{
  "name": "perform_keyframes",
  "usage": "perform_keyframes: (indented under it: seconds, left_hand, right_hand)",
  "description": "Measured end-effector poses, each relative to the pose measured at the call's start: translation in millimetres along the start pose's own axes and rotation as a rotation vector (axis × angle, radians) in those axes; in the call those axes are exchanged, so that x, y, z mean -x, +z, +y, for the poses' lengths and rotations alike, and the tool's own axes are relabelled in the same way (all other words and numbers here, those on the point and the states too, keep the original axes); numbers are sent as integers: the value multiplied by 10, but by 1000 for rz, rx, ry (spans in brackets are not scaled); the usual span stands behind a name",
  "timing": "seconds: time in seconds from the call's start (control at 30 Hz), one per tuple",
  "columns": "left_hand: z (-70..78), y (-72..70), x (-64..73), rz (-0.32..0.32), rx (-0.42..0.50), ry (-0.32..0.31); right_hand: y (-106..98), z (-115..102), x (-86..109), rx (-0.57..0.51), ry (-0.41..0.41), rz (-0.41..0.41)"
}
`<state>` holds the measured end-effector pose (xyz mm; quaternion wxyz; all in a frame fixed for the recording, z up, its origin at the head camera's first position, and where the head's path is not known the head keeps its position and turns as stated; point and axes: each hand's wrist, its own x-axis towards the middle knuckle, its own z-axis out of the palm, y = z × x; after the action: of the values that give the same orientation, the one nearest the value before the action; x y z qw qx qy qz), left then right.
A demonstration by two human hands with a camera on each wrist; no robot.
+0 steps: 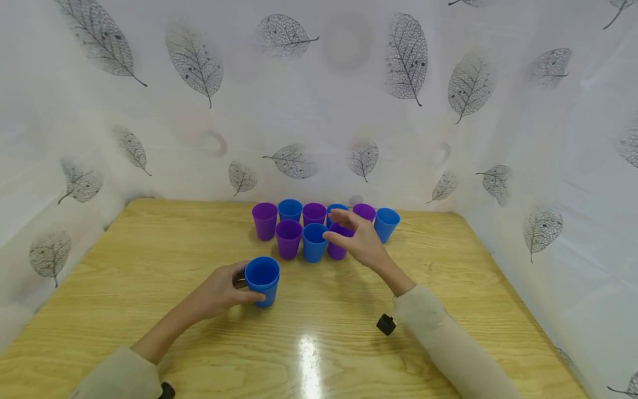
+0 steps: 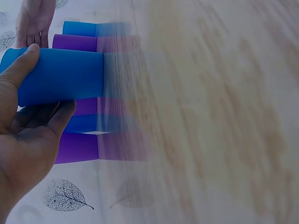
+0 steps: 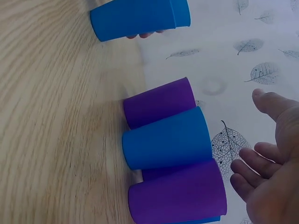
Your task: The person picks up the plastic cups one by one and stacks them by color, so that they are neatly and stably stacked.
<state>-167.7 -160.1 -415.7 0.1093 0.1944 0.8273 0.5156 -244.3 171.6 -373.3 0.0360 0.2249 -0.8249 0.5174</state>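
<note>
Left hand grips cups (nested) — right hand half-spread.

Two nested blue tapered plastic cups are held upright by the left hand; purple and blue tapered cups are ranged upright in two rows.

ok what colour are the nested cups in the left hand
The nested cups are blue, clearest from the head.

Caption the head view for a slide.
Left hand grips nested blue cups; the right hand hovers over two rows of purple and blue cups.
</note>
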Motion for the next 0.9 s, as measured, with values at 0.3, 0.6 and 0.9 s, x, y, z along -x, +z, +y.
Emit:
perform_keyframes:
  seconds: [0.3,0.6,0.9]
  left_hand:
    - [-4,-3,3,3,9,5]
    - [7,-2,6,-2,10,-11]
    - [8,1,15,0,21,-2]
  right_hand:
    - [60,89,-116,197,-58,-14]
    - [133,128,-148,360,-166,-21]
    - [208,115,-142,467,-250,-12]
